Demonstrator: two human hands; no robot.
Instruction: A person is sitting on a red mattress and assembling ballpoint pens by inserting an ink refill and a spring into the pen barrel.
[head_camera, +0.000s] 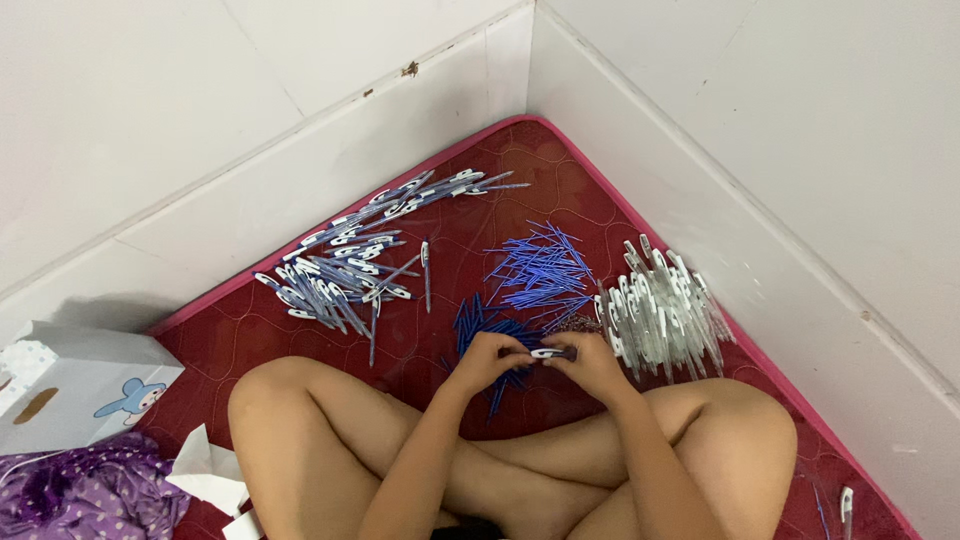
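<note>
Two hands meet over your crossed legs: your left hand (487, 357) and right hand (590, 362) both pinch one pen (552, 353), above the red mattress (450, 250).

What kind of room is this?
Probably a corner of a home room: a red mattress fits against two white walls, with purple bedding beside it. Both hands work among pen parts.
</note>
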